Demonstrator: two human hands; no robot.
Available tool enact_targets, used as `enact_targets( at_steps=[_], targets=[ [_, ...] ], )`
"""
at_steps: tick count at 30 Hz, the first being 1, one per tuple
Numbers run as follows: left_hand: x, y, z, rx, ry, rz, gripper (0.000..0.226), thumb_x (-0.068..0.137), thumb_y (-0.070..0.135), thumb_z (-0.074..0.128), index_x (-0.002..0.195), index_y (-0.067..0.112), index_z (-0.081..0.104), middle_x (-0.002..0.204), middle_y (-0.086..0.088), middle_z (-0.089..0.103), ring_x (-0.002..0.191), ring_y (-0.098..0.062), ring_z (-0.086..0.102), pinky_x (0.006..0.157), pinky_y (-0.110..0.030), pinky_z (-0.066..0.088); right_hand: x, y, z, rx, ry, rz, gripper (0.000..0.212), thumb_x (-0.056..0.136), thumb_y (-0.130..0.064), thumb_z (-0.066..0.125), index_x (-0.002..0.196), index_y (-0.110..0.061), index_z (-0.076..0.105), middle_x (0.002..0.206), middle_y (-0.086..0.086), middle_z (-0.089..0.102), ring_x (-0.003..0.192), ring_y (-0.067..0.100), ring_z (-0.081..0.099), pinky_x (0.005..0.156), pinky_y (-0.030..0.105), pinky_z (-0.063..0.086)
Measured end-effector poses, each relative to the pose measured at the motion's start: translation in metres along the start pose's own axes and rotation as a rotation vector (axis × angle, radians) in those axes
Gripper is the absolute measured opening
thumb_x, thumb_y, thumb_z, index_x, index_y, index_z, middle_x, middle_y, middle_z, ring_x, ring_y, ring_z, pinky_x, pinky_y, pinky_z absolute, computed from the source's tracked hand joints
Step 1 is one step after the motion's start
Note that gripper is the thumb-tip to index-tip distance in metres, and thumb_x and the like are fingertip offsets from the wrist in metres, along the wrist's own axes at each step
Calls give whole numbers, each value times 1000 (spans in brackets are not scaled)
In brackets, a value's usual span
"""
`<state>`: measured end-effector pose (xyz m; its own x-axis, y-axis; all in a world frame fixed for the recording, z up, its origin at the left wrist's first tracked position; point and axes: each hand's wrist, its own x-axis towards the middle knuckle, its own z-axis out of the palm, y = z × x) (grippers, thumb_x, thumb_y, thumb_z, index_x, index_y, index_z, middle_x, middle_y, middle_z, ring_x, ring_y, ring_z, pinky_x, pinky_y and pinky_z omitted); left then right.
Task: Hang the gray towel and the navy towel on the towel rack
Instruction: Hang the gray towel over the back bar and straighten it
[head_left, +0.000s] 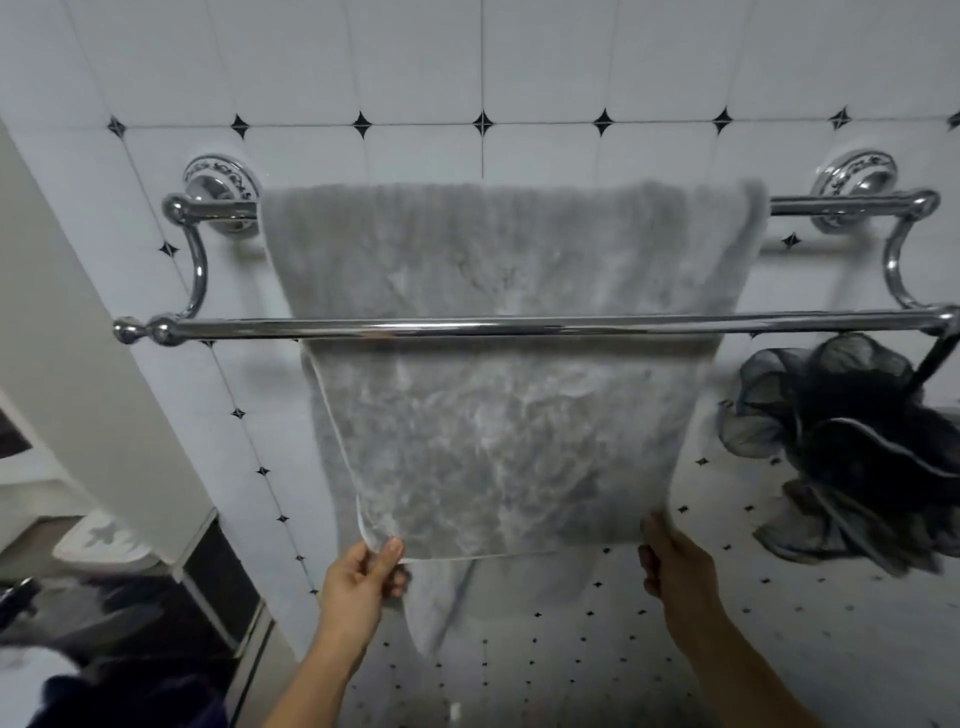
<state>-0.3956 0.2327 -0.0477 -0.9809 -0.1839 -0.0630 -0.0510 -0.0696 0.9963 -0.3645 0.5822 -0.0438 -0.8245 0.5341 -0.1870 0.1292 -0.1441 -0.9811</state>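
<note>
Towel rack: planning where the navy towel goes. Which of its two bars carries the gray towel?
The rear bar, nearer the wall: the gray towel drapes over it and hangs behind the front bar, which carries no towel.

Gray towel (498, 415): pile smeared by motion blur. Its drape conceals the middle of the towel rack's (831, 207) rear bar and the fingertips of the right hand (675, 571). Dark blue cloth (130, 701), lower left: blurred, cropped. Black mesh pouf (857, 441): cropped at right.
</note>
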Motion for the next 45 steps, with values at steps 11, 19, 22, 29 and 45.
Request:
enact_targets(
  at_steps=[11,19,22,29,45],
  targets=[
    [-13,-46,-26,159,-8,-173,32,87,26,70,86,-6,66,64,-15,59,65,-26,58,61,-37,52,-16,61,-6,-253,36,251,52,88,-43,66,51,-7,55,49,11,48,38,18,34,42,27,32],
    [-9,47,-35,90,-78,25,31,82,-7,61,104,15,64,98,-5,71,97,-23,66,75,-27,49,-34,-40,3,-726,-71,262,55,91,-49,58,78,4,63,54,13,70,41,23,64,46,30,55],
    [-16,119,-39,228,63,352,25,86,9,62,94,32,66,93,4,73,94,-22,67,75,-28,50,-56,-107,9,-1009,-110,-130,57,89,-57,51,68,-7,69,57,3,71,53,21,68,60,32,58],
    [-38,299,-34,296,455,986,20,84,26,50,85,30,69,77,8,72,72,-15,67,69,-27,51,-115,-273,13,-618,518,-1031,31,85,-46,56,71,-20,67,60,-1,62,63,28,60,61,31,41],
    [3,360,-13,4,-251,126,40,79,-22,35,71,7,62,58,-4,65,47,-16,62,47,-25,56,-69,-358,27,-903,133,-849,29,84,-25,67,113,-26,68,100,7,73,103,34,63,85,36,46]
  ],
)
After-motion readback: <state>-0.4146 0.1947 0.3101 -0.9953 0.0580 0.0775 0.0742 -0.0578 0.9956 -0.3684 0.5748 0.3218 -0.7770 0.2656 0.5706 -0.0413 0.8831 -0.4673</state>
